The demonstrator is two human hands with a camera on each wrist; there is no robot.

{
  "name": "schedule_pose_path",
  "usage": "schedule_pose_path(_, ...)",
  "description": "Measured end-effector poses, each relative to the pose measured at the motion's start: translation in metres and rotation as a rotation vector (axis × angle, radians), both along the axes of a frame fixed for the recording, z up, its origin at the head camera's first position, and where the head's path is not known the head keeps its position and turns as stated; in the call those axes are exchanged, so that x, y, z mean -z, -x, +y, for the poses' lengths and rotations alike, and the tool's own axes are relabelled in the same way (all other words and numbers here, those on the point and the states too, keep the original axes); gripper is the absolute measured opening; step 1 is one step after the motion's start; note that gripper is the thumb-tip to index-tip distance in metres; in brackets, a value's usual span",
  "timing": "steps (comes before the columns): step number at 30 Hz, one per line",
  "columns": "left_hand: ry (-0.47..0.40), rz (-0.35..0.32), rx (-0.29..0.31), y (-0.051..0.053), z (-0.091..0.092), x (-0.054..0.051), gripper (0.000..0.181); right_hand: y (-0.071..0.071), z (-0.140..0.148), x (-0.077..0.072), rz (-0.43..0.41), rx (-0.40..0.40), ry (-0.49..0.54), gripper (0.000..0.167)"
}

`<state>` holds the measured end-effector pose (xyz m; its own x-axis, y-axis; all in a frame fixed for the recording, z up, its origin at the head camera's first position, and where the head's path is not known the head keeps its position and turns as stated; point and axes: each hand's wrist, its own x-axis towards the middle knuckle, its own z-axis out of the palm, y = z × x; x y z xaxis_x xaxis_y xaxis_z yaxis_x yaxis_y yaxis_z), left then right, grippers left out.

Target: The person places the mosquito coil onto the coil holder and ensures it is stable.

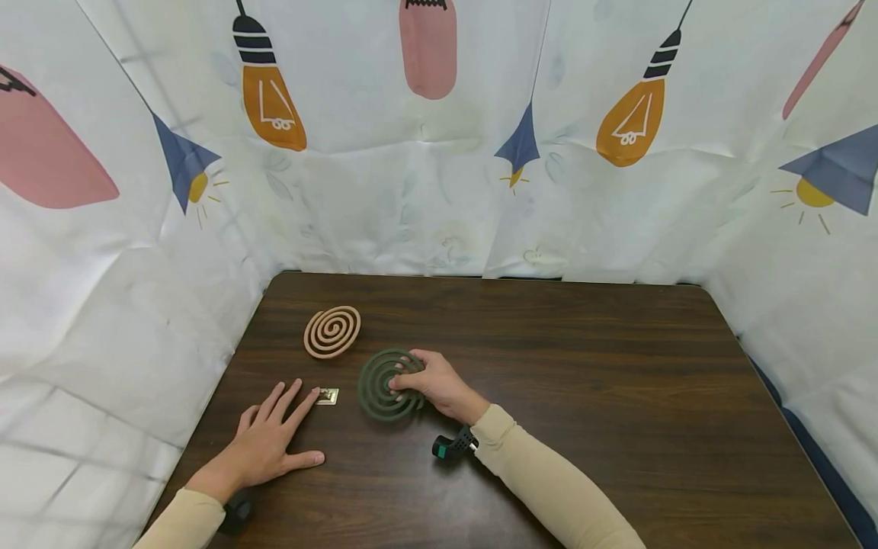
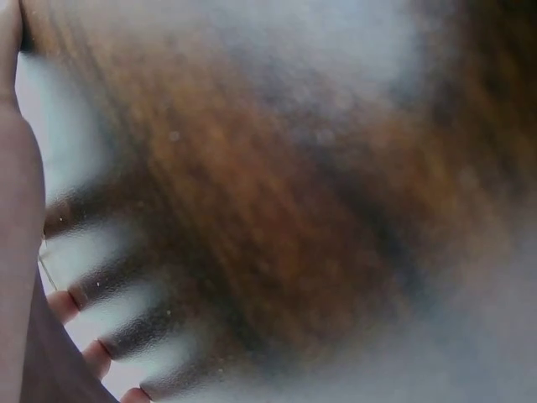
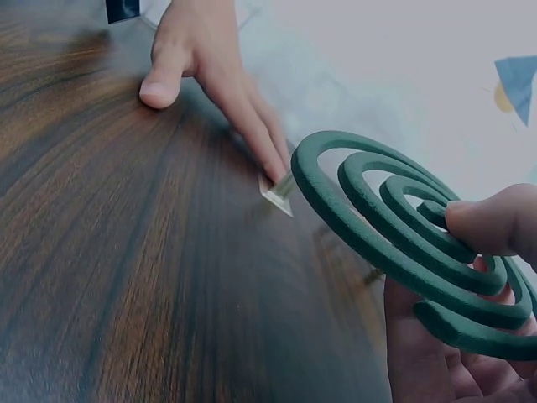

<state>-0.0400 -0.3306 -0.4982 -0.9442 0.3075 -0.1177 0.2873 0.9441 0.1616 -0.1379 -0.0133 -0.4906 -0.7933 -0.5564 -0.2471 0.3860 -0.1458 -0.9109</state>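
Note:
A green mosquito coil (image 1: pixel 376 385) is held off the table by my right hand (image 1: pixel 439 385). In the right wrist view the thumb presses near the centre of the coil (image 3: pixel 336 201) and the other fingers lie under it. My left hand (image 1: pixel 264 442) rests on the table with its fingers spread. Its index fingertip touches a small shiny metal coil stand (image 1: pixel 328 396), which lies flat with an upright piece at its middle. Behind them lies a tan mosquito coil (image 1: pixel 332 332). The left wrist view shows mostly blurred tabletop and several fingertips.
The dark wood-grain table (image 1: pixel 583 381) extends to the right of both hands. White printed cloth (image 1: pixel 411 191) hangs behind it and at both sides. A dark band with a small device (image 1: pixel 449 446) is on the right wrist.

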Motion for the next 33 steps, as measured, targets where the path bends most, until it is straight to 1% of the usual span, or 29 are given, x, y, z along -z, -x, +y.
schedule_pose_path(4,0.002,0.012,0.006,-0.001,0.000,0.000,0.103,-0.001,-0.004,0.000,0.006,-0.017,0.000,0.037)
schedule_pose_path(8,0.002,0.005,0.006,-0.001,0.000,0.000,0.102,-0.002,-0.007,0.000,0.005,-0.028,0.001,0.042)
schedule_pose_path(11,-0.002,-0.005,0.004,-0.001,-0.001,0.001,0.102,-0.004,-0.011,-0.001,-0.001,-0.027,0.005,0.044)
schedule_pose_path(16,-0.003,-0.002,0.003,-0.001,-0.002,0.002,0.102,-0.004,-0.018,0.000,-0.014,-0.020,0.008,0.047)
schedule_pose_path(20,-0.002,-0.008,0.001,-0.001,-0.002,0.002,0.102,-0.005,-0.024,0.000,-0.012,-0.018,-0.005,0.054)
schedule_pose_path(23,0.000,-0.020,-0.003,-0.001,-0.002,0.003,0.102,-0.006,-0.028,0.000,-0.006,-0.024,-0.013,0.051)
schedule_pose_path(26,0.001,-0.019,-0.001,-0.001,-0.001,0.002,0.102,-0.006,-0.032,0.001,0.007,-0.032,-0.021,0.041)
schedule_pose_path(28,0.001,-0.021,0.000,-0.001,-0.001,0.002,0.102,-0.006,-0.034,0.001,0.014,-0.033,-0.029,0.037)
schedule_pose_path(33,-0.006,-0.022,0.000,0.000,-0.002,0.002,0.102,-0.006,-0.039,0.002,0.020,-0.023,-0.045,0.036)
